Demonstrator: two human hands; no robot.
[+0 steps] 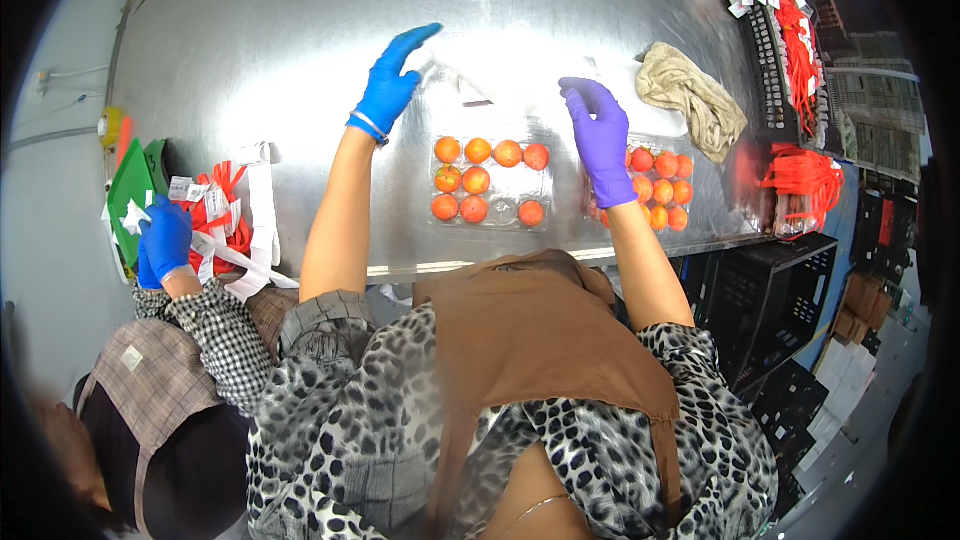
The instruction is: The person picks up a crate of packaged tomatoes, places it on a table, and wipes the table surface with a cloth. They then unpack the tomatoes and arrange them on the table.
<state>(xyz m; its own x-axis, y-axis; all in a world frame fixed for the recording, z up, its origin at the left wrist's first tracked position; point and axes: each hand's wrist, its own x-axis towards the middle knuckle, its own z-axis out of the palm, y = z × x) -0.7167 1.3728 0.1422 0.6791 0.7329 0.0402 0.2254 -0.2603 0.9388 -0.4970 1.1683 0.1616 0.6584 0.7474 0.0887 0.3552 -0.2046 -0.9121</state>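
My left hand point(386, 86), in a blue glove, is raised over the steel table with thumb and fingers apart. Clear plastic point(457, 82) lies beside its thumb, partly lost in glare. Below it sits a clear plastic tray point(504, 211) with orange-red tomato-like fruits point(476, 180); three pockets at its right half show no fruit. My right hand point(600, 135), in a purple glove, has bent fingers pointing left. It hovers by a second clear tray point(691, 150) of similar fruits point(662, 191) and hides its left side. Glare hides whether its fingertips touch any plastic.
A crumpled beige cloth point(690, 97) lies at the right. Beyond it, a black crate point(765, 67) holds red straps with white tags point(799, 37). More red straps point(802, 180) sit at the table's right corner. At left, a co-worker's blue-gloved hands point(165, 236) handle labels beside a green container point(127, 187).
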